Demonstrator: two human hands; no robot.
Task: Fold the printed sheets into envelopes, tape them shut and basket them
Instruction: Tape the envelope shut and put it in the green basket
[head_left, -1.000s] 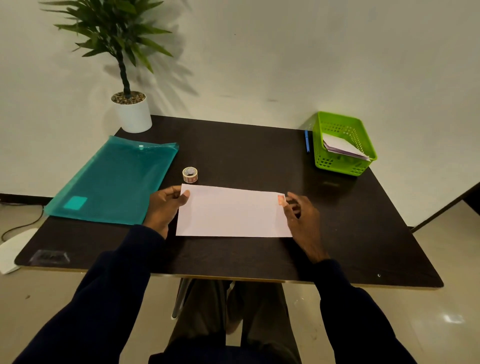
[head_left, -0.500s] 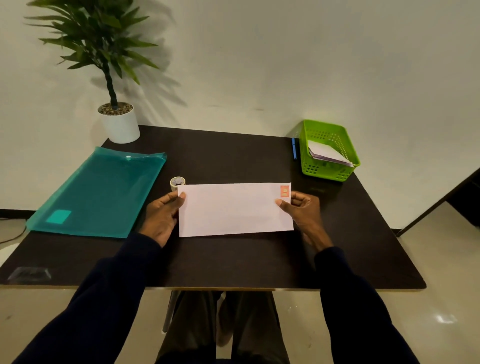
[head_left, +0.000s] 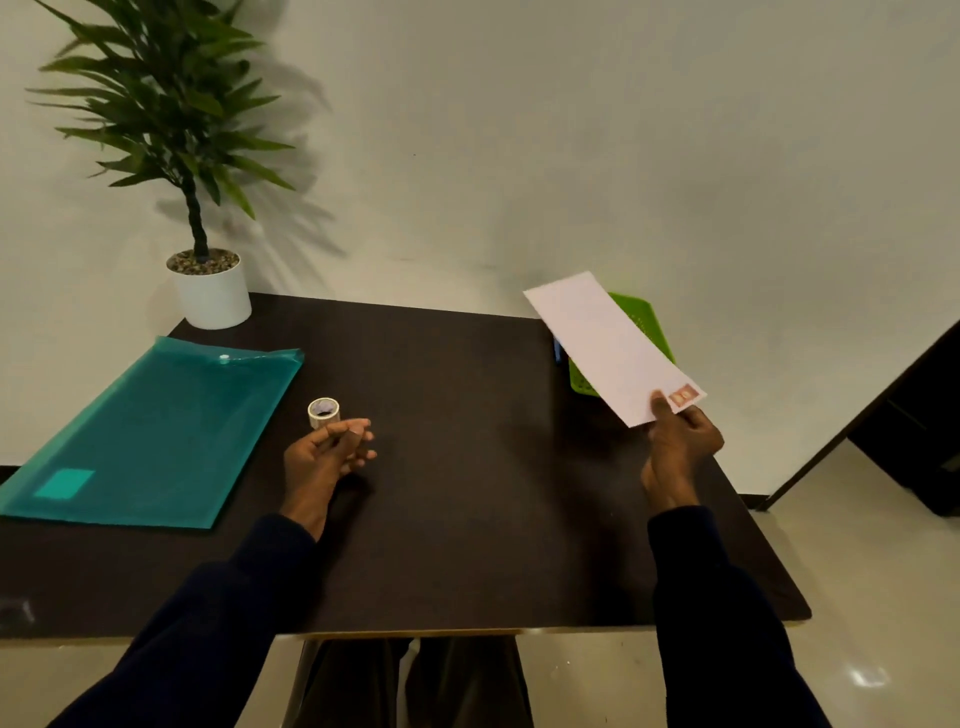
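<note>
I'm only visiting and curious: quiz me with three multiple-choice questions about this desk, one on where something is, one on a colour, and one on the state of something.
1. The tape roll stands:
A. in the plant pot
B. on the table by the left hand
C. on the floor

2. The basket is:
A. green
B. red
C. white

3. The envelope is:
A. lying flat on the table
B. tucked into the folder
C. held up by the right hand

Answers:
1 B: the roll sits on the dark tabletop just beyond the fingertips.
2 A: its mesh wall shows bright green behind the envelope.
3 C: the thumb pinches its stamped end, in front of the basket.
</note>
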